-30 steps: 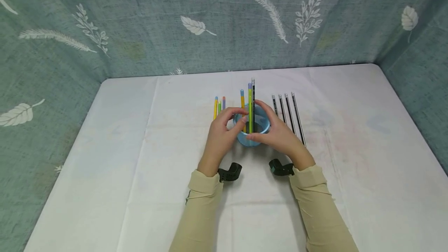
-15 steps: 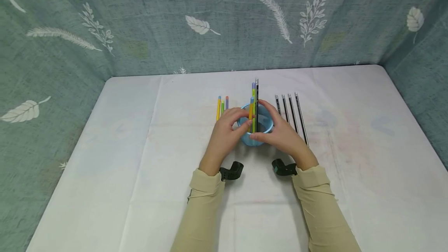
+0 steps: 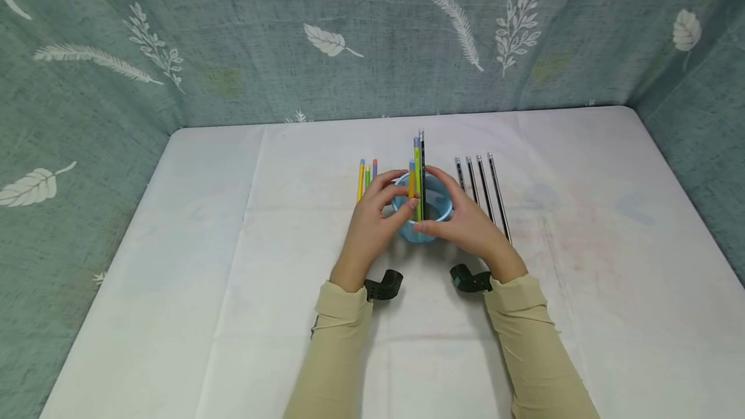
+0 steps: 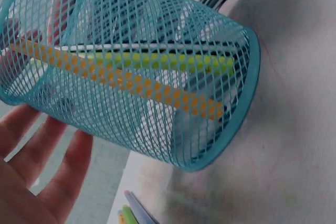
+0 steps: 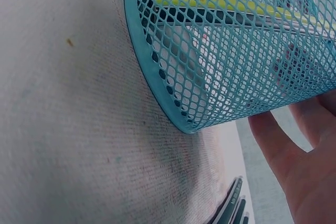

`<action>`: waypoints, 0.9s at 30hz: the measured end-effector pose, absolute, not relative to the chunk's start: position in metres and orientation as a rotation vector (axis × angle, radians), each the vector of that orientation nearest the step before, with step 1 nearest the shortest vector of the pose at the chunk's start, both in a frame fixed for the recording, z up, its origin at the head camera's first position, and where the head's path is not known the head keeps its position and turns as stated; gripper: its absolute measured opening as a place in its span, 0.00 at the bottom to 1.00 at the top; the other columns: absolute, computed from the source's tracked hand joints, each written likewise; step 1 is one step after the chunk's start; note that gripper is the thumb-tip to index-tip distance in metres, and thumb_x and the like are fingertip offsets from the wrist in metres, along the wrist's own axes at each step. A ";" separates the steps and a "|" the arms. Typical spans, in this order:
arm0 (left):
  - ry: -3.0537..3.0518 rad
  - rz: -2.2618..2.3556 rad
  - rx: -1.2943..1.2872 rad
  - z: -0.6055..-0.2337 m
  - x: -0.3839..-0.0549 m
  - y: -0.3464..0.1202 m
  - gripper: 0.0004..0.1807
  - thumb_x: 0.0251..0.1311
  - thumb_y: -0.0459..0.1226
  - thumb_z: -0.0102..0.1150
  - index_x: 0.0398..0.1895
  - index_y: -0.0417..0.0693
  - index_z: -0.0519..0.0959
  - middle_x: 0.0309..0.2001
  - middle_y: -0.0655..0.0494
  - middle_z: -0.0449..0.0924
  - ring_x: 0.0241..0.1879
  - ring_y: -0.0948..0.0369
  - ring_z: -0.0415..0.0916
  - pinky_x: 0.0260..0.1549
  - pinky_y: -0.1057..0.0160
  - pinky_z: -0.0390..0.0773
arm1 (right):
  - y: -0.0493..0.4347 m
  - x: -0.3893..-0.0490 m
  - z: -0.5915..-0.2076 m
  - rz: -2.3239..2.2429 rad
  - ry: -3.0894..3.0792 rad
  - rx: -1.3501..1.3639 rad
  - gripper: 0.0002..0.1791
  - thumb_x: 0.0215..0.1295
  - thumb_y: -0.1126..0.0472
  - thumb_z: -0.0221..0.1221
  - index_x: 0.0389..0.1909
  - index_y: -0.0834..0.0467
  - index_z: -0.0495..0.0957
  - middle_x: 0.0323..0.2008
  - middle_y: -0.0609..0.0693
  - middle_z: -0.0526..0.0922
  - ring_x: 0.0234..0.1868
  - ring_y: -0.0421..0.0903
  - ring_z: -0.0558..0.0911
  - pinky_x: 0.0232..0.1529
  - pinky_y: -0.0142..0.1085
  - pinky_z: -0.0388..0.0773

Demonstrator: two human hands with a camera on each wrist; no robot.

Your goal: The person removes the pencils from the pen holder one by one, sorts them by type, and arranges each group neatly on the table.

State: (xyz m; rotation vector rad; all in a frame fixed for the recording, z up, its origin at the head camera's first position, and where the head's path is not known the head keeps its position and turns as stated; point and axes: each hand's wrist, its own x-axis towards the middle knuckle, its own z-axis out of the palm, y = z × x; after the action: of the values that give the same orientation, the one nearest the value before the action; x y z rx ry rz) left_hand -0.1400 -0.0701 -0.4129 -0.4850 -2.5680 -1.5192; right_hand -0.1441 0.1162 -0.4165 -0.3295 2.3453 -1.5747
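Observation:
A light blue mesh pencil cup [image 3: 414, 236] stands on the white-covered table between both hands. My left hand [image 3: 370, 220] reaches over its left rim, thumb and forefinger pinching a yellow-orange pencil [image 3: 411, 178] with a blue end. That pencil slants down inside the mesh in the left wrist view, its lower end near the cup's base. A lime-green pencil [image 3: 416, 160] and a black pencil [image 3: 422, 147] also stand in the cup, close together. My right hand [image 3: 470, 226] grips the cup from the right, thumb at the near rim and fingers at the far side.
Several black pencils [image 3: 484, 183] with silvery ends lie side by side right of the cup. Left of it lie a yellow pencil [image 3: 360, 180], a green one [image 3: 367, 178] and a purple one [image 3: 375, 167], partly behind my left hand. A patterned grey-green curtain [image 3: 372, 37] hangs beyond the table.
The yellow-orange pencil has gone lower and rightward in the cup, closer to the lime-green one. A left finger has since spread toward the far rim. My right hand keeps its hold.

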 end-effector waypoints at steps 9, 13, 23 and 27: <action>-2.627 -1.554 -0.457 -0.413 -0.140 -0.072 0.16 0.62 0.49 0.52 0.41 0.49 0.80 0.57 0.62 0.70 0.55 0.65 0.68 0.49 0.60 0.74 | 0.116 -0.142 -0.414 -1.574 2.357 -0.338 0.50 0.48 0.45 0.67 0.67 0.26 0.44 0.71 0.43 0.46 0.70 0.52 0.51 0.57 0.60 0.60; -2.640 -1.557 -0.462 -0.414 -0.140 -0.072 0.14 0.63 0.48 0.50 0.41 0.50 0.79 0.57 0.62 0.70 0.55 0.65 0.68 0.49 0.60 0.74 | 0.116 -0.142 -0.413 -1.570 2.361 -0.327 0.50 0.48 0.44 0.67 0.66 0.24 0.44 0.71 0.43 0.45 0.70 0.53 0.50 0.58 0.61 0.59; -2.629 -1.494 -0.514 -0.414 -0.141 -0.071 0.13 0.65 0.43 0.45 0.41 0.48 0.77 0.58 0.55 0.70 0.57 0.63 0.68 0.49 0.60 0.74 | 0.116 -0.143 -0.415 -1.581 2.362 -0.334 0.51 0.47 0.43 0.67 0.66 0.26 0.44 0.71 0.42 0.46 0.70 0.51 0.50 0.58 0.59 0.60; -2.603 -1.563 -0.460 -0.412 -0.140 -0.073 0.14 0.67 0.44 0.44 0.42 0.48 0.77 0.58 0.56 0.71 0.57 0.63 0.68 0.48 0.59 0.74 | 0.116 -0.143 -0.415 -1.568 2.367 -0.337 0.51 0.47 0.42 0.67 0.67 0.27 0.44 0.71 0.42 0.45 0.70 0.52 0.50 0.59 0.60 0.58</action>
State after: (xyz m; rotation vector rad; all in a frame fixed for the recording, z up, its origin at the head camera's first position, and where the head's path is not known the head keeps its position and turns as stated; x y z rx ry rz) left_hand -0.1403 -0.0731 -0.4118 -0.4600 -2.6032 -1.5629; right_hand -0.1430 0.1157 -0.4155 -0.3370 2.3674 -1.5683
